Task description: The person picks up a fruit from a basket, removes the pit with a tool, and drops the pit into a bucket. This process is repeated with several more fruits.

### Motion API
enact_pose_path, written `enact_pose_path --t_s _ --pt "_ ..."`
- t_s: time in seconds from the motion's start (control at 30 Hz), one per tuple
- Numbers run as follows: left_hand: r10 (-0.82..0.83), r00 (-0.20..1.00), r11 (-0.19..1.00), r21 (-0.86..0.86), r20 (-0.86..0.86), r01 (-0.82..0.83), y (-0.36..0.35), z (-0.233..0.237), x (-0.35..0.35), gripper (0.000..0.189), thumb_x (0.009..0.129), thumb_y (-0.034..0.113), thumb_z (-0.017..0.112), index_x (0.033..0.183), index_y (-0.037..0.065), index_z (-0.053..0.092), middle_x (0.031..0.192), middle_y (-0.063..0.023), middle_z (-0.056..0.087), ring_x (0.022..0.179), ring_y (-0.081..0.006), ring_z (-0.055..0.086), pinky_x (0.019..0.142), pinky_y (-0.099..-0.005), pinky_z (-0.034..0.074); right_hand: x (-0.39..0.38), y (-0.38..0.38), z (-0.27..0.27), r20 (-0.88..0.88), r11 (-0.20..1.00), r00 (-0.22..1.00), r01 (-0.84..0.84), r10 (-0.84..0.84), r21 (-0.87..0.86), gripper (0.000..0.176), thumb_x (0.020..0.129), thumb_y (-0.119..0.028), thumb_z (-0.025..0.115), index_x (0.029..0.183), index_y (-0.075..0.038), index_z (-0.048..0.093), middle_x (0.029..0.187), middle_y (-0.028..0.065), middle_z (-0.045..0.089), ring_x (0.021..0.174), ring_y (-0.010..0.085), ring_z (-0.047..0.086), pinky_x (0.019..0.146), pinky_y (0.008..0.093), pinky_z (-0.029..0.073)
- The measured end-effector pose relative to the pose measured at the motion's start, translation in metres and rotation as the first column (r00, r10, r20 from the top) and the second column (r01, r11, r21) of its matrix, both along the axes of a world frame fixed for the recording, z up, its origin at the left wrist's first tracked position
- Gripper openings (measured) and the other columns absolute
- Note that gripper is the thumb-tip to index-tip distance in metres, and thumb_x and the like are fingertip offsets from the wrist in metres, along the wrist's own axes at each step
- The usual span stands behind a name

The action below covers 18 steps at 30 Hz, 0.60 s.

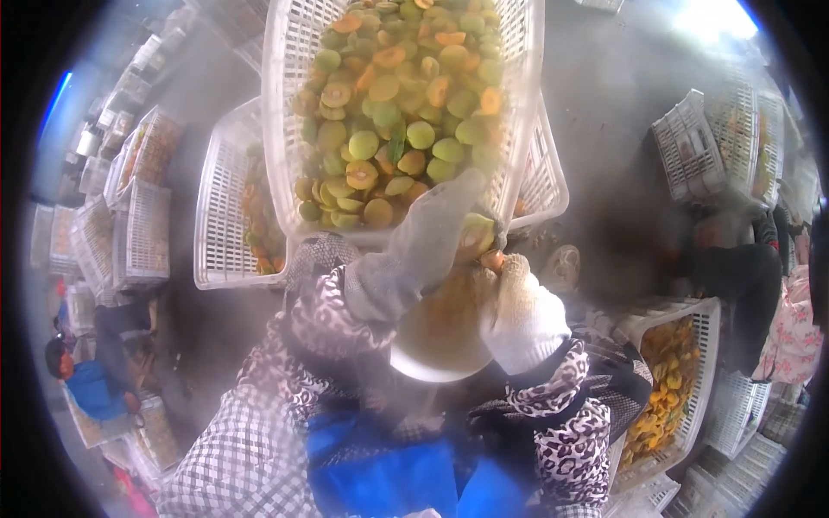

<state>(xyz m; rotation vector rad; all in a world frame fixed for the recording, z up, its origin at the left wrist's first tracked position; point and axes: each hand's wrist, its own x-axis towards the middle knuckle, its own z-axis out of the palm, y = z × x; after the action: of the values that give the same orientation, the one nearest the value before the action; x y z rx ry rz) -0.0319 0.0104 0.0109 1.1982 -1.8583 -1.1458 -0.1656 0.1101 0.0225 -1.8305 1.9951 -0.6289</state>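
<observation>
My left hand [423, 237], in a grey glove, is closed around a green fruit [475, 236] over the near edge of a white plastic crate [278, 129]. That crate is heaped with green fruit [380, 112], many cut into halves with orange flesh. Close against the held fruit is my right hand [524, 315], in a white knitted glove, its fingers curled. A small orange-brown shape [492, 260] shows at its fingertips; I cannot tell what the right hand grips. Below both hands sits a white bowl [442, 350], partly hidden by them.
Another white crate [211, 207] with fruit lies under the heaped one. At my right stands a crate [710, 380] of yellow-orange pieces. Stacked crates [142, 233] line the left side, near a person in blue [95, 390]. More crates [734, 129] stand far right, beside another person [790, 324].
</observation>
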Motion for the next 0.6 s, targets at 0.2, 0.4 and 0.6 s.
enact_pose_path --t_s 0.2,0.4,0.6 --pt "-0.283 0.926 0.901 -0.4 -0.25 0.168 0.004 0.0 0.002 0.025 0.095 -0.003 0.048 0.119 -0.006 0.049 0.088 -0.0139 0.067 0.074 -0.0216 0.064 0.074 -0.0351 0.055 -0.001 0.004 -0.016 0.286 0.95 0.953 -0.003 0.097 -0.312 0.029 0.1 -0.031 0.051 0.115 -0.007 0.057 0.072 0.0118 0.064 0.056 0.028 0.063 0.054 0.0404 0.052" --pt "0.123 0.73 0.837 0.466 -0.673 0.288 0.014 0.012 0.003 0.043 0.091 -0.004 0.055 0.131 -0.005 0.039 0.089 -0.016 0.067 0.074 -0.0216 0.067 0.068 -0.0334 0.058 -0.004 0.004 0.003 0.842 0.883 0.466 -0.227 -0.272 0.411 0.032 0.103 -0.029 0.045 0.105 -0.002 0.062 0.086 0.011 0.064 0.08 0.0186 0.063 0.069 0.0309 0.051" --pt "-0.391 0.919 0.784 -0.539 -0.043 0.308 0.0 -0.004 0.004 0.043 0.092 -0.003 0.054 0.132 -0.004 0.038 0.088 -0.0151 0.068 0.076 -0.0213 0.069 0.066 -0.0316 0.059 -0.008 0.015 -0.046 0.92 0.898 0.323 -0.299 -0.222 0.322 0.031 0.102 -0.027 0.048 0.115 -0.003 0.063 0.093 0.0129 0.067 0.082 0.0236 0.065 0.074 0.0313 0.051"
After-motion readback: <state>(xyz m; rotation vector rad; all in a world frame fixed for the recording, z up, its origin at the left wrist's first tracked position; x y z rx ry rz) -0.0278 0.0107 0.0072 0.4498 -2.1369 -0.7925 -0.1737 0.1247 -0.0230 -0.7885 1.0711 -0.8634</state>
